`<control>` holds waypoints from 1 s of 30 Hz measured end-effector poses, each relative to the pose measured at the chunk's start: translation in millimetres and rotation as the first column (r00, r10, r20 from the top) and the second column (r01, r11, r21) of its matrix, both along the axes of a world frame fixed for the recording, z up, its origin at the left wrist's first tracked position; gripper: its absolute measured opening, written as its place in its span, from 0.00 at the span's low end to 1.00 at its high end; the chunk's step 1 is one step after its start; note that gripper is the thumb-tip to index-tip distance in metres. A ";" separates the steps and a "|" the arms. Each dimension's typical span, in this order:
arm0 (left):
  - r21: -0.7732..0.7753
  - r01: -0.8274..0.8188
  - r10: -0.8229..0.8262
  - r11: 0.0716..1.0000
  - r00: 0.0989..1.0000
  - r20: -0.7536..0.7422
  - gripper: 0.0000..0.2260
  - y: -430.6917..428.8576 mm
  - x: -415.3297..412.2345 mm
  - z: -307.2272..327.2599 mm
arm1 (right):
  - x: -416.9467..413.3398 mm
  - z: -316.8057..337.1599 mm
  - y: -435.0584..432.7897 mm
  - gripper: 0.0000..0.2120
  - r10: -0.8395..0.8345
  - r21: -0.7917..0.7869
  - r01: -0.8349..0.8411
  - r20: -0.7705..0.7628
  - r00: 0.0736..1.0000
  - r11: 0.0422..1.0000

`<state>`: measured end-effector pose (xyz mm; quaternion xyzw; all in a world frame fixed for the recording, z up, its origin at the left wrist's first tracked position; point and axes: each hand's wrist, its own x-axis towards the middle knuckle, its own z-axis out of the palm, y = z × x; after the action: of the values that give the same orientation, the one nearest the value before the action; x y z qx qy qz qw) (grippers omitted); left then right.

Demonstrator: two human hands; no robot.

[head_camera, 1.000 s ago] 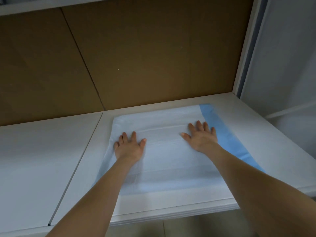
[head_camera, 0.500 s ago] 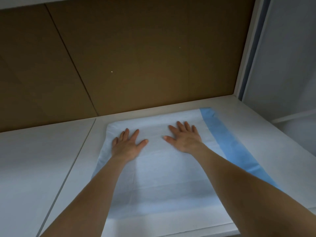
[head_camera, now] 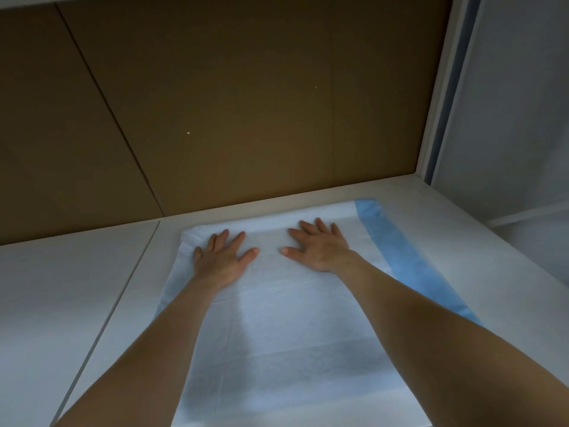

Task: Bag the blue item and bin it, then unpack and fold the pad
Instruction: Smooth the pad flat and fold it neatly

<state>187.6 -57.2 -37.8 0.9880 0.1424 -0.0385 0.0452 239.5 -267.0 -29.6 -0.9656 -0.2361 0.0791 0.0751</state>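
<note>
A white pad [head_camera: 286, 318] lies spread flat on a white table [head_camera: 61, 303], filling the middle of the scene from the centre down to 6 o'clock. A blue strip [head_camera: 406, 263] runs along the pad's right edge, from about 1 o'clock toward 4 o'clock. Both bare forearms reach in from the bottom edge. The left hand [head_camera: 223, 260] rests palm down near the pad's far left corner, fingers spread and flat, gripping nothing. The right hand [head_camera: 318, 248] lies just beside it at about 12 o'clock on the pad, also flat with fingers fanned out, holding nothing. The thumbs point toward each other, close but apart. Behind the table stands a brown cardboard wall [head_camera: 246, 103], with a white frame [head_camera: 443, 87] at 2 o'clock.
</note>
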 end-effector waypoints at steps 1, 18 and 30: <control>-0.002 -0.006 0.006 1.000 1.000 -0.004 0.29 2.4 1.2 -0.5 | 3.1 -2.3 -3.7 0.33 -0.012 0.003 0.012 0.009 1.000 1.000; -0.012 -0.139 0.140 0.990 0.990 0.007 0.32 7.7 0.9 -4.9 | 27.8 -14.6 -50.4 0.32 -0.332 0.052 0.328 0.090 0.939 0.943; 0.022 -0.108 0.107 0.994 0.994 0.028 0.29 -14.4 4.3 0.6 | 17.4 -4.8 -30.3 0.34 -0.250 0.025 0.249 0.078 0.965 0.968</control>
<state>191.8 -71.6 -37.1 0.9798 0.1952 -0.0210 0.0377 256.9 -297.3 -34.4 -0.9894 -0.1159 0.0285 0.0822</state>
